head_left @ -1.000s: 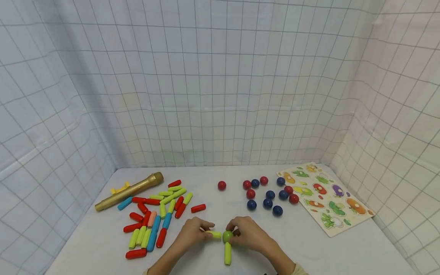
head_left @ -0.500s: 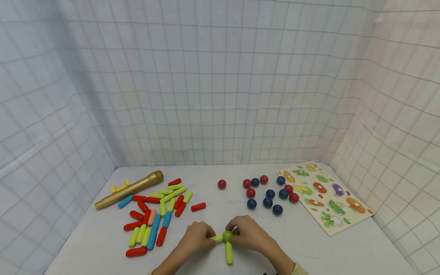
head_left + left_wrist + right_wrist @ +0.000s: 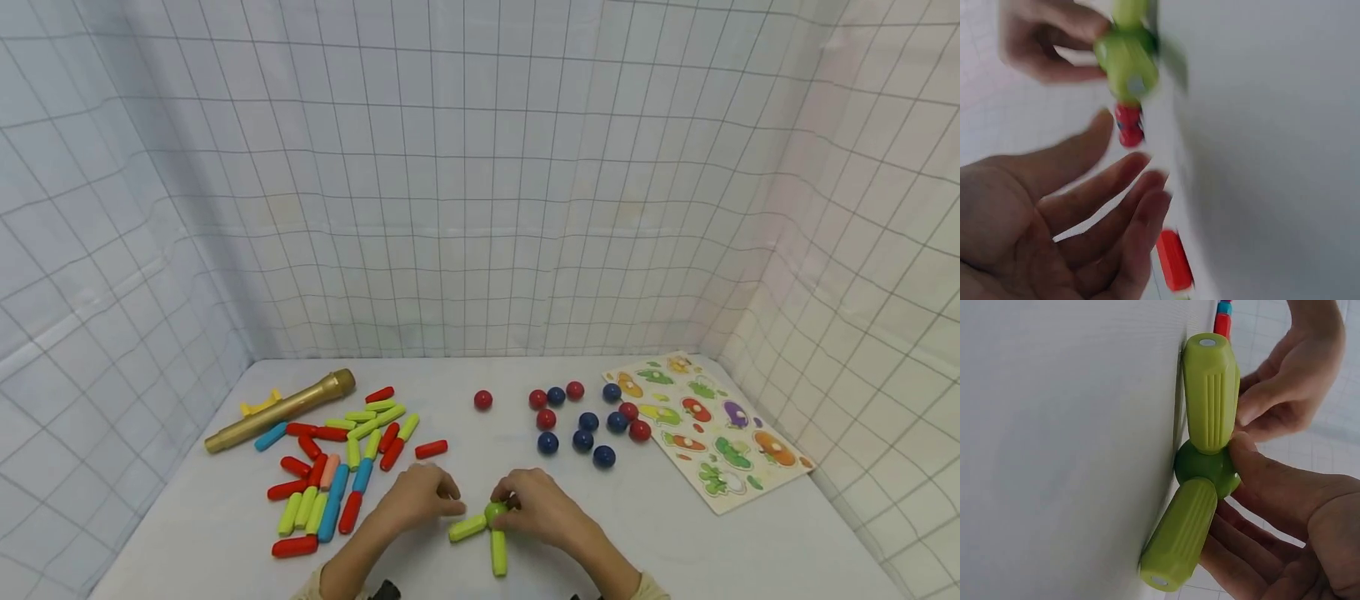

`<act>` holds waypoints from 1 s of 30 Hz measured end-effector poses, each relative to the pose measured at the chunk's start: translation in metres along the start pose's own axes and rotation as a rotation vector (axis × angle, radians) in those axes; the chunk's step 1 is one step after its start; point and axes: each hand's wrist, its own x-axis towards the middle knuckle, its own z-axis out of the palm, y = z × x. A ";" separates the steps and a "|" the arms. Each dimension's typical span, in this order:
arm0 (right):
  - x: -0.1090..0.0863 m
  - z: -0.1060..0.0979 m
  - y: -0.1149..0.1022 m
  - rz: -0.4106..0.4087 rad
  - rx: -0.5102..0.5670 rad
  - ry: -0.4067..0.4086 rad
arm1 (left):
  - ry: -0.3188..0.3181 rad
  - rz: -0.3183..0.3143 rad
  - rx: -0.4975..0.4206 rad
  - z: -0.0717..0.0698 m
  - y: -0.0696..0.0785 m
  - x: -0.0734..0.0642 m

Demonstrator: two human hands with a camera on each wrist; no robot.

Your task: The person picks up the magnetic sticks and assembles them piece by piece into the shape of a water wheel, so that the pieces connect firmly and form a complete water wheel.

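A green ball (image 3: 495,512) sits at the front middle of the table, pinched between the thumb and fingers of my right hand (image 3: 538,510). Two light-green ribbed rods join it: one rod (image 3: 468,527) points left, and the other rod (image 3: 498,553) points toward me. Pale discs show on the rods' free ends in the right wrist view, where the ball (image 3: 1200,469) looks darker green. My left hand (image 3: 420,498) is a little beyond and left of the left rod, thumb and fingers apart and holding nothing. In the left wrist view its fingers (image 3: 1141,219) are loosely bent.
Several red, green and blue rods (image 3: 363,475) lie to the left, below a gold tube (image 3: 279,412). One red rod (image 3: 431,449) is beyond my left hand. Several red and dark-blue balls (image 3: 583,440) are spread right of centre, beside a vegetable puzzle board (image 3: 708,425).
My left hand brought a green rod right against the green ball, then let go and drew back to the left. My right hand kept its pinch on the ball.
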 end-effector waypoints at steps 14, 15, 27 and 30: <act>-0.003 0.000 -0.005 -0.014 -0.162 0.021 | 0.212 -0.049 0.454 -0.022 -0.017 0.049; -0.003 0.000 -0.005 -0.011 -0.170 0.025 | 0.210 -0.053 0.435 -0.021 -0.016 0.048; -0.002 0.000 -0.006 -0.021 -0.126 0.023 | 0.062 0.068 0.212 -0.006 0.012 -0.003; -0.001 0.000 -0.005 -0.024 -0.100 0.027 | 0.042 0.086 0.179 -0.003 0.014 -0.010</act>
